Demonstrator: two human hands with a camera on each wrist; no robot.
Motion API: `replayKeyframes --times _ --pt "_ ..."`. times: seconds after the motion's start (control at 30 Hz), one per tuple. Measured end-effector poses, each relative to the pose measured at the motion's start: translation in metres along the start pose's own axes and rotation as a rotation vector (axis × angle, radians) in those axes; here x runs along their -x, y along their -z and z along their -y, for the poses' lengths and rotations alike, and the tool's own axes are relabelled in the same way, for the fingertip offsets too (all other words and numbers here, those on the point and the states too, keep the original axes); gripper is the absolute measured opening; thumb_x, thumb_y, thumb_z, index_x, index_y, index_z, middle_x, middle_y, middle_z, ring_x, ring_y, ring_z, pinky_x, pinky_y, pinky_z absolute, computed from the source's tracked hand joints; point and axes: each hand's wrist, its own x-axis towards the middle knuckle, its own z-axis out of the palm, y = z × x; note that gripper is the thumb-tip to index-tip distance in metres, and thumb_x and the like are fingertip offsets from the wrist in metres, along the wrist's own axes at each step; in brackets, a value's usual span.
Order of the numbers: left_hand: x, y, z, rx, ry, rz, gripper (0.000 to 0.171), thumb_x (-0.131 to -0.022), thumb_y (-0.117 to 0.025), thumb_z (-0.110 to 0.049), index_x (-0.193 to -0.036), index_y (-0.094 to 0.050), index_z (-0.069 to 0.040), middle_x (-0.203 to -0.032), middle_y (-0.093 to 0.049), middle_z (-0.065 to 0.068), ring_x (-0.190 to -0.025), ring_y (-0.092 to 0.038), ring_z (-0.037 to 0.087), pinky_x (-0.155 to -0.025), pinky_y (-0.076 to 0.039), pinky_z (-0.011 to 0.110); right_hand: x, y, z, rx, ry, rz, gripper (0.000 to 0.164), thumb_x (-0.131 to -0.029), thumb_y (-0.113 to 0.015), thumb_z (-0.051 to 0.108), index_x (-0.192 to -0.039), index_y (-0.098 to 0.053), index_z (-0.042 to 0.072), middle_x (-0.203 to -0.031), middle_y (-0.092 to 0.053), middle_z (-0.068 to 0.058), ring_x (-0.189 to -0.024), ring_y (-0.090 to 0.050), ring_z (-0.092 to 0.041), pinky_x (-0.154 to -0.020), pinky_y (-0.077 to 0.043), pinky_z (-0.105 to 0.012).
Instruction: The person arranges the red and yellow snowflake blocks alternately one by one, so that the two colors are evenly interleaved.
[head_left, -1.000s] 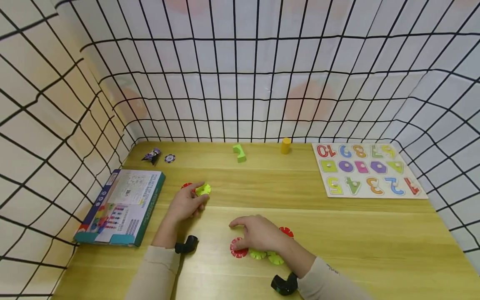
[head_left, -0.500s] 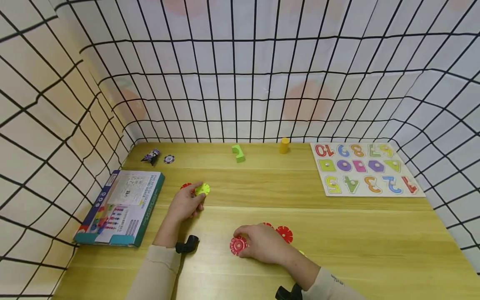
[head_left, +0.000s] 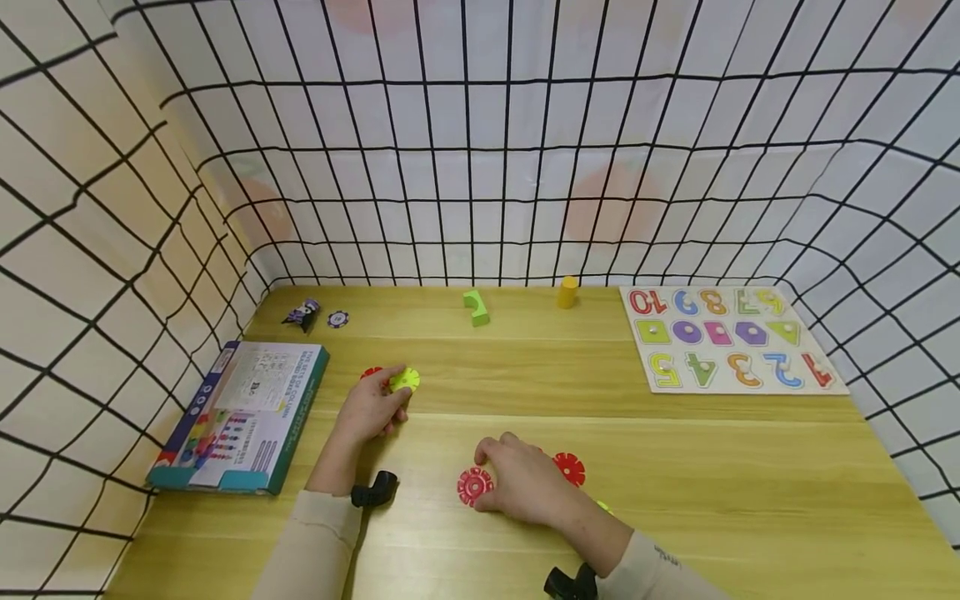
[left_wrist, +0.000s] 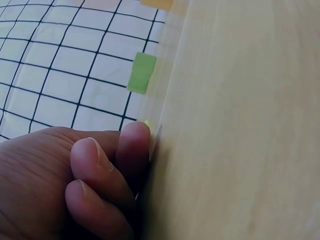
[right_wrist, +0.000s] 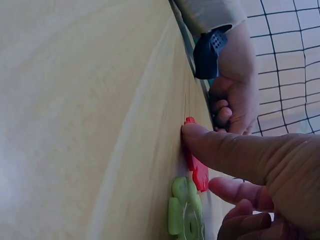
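Note:
On the table, my left hand [head_left: 372,406] spans a yellow-green snowflake disc [head_left: 406,381] between index finger and thumb. A red snowflake disc [head_left: 371,372] lies partly under that hand. My right hand [head_left: 528,482] curves its thumb and index finger about the rim of a red snowflake disc [head_left: 474,487]. In the right wrist view the thumb rests at the edge of this red disc [right_wrist: 191,159], the index fingertip is close on its other side, and a green disc [right_wrist: 185,210] lies just in front. Beyond the right hand shows another red disc [head_left: 569,469], with a yellow-green edge [head_left: 603,506] behind the wrist.
A boxed game [head_left: 240,415] lies at the left, a number puzzle board [head_left: 738,342] at the right. Along the back are a purple figure [head_left: 303,314], a poker chip [head_left: 338,319], a green block [head_left: 476,308] and an orange cylinder [head_left: 567,292]. Black wire mesh [head_left: 510,150] encloses the table.
My right thumb and index finger have come in around the red disc, which has shifted slightly away from me. The hand now covers most of the yellow-green discs. My left hand stays in place.

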Motion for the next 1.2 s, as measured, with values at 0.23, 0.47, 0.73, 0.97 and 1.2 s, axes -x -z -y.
replayKeyframes --times 0.23,0.47,0.73,0.97,1.2 --pt "0.000 0.000 0.000 0.012 0.000 0.006 0.048 -0.091 -0.059 -0.027 -0.136 -0.045 -0.024 -0.063 -0.062 0.010 -0.039 -0.048 0.017 -0.036 -0.042 0.027 -0.002 0.003 0.002 -0.005 0.013 0.034 0.040 -0.066 -0.082 0.038 -0.092 -0.056 0.021 -0.079 -0.045 0.009 -0.065 -0.045 -0.009 -0.055 -0.039 -0.025" --pt "0.000 -0.002 0.000 0.004 0.009 0.007 0.047 -0.091 -0.059 -0.027 -0.136 -0.045 -0.024 -0.064 -0.061 0.009 -0.040 -0.049 0.017 -0.037 -0.043 0.027 -0.010 0.004 0.000 -0.213 0.099 0.071 0.028 -0.077 -0.076 0.029 -0.094 -0.053 0.027 -0.069 -0.052 0.010 -0.054 -0.047 -0.008 -0.050 -0.041 -0.023" --pt "-0.001 -0.002 -0.003 -0.006 0.048 -0.002 0.048 -0.091 -0.060 -0.028 -0.136 -0.045 -0.024 -0.064 -0.062 0.009 -0.041 -0.050 0.017 -0.038 -0.044 0.027 -0.051 0.017 0.003 -0.391 0.025 -0.059 0.024 -0.084 -0.069 0.028 -0.105 -0.058 0.027 -0.073 -0.057 0.004 -0.054 -0.055 -0.011 -0.047 -0.046 -0.027" --pt "0.000 -0.002 -0.001 0.015 0.042 0.007 0.048 -0.091 -0.060 -0.027 -0.136 -0.046 -0.024 -0.065 -0.062 0.009 -0.041 -0.049 0.017 -0.038 -0.044 0.027 -0.106 0.023 0.004 -0.341 -0.083 -0.145 0.023 -0.086 -0.067 0.021 -0.106 -0.056 0.019 -0.063 -0.059 0.000 -0.049 -0.056 -0.013 -0.043 -0.041 -0.026" --pt "-0.001 -0.001 0.000 0.008 0.029 0.009 0.048 -0.090 -0.060 -0.028 -0.136 -0.045 -0.025 -0.065 -0.062 0.009 -0.040 -0.048 0.017 -0.038 -0.044 0.027 -0.144 0.022 0.000 -0.242 -0.143 -0.091 0.023 -0.085 -0.068 0.022 -0.101 -0.055 0.013 -0.055 -0.059 0.001 -0.045 -0.057 -0.011 -0.044 -0.044 -0.023"
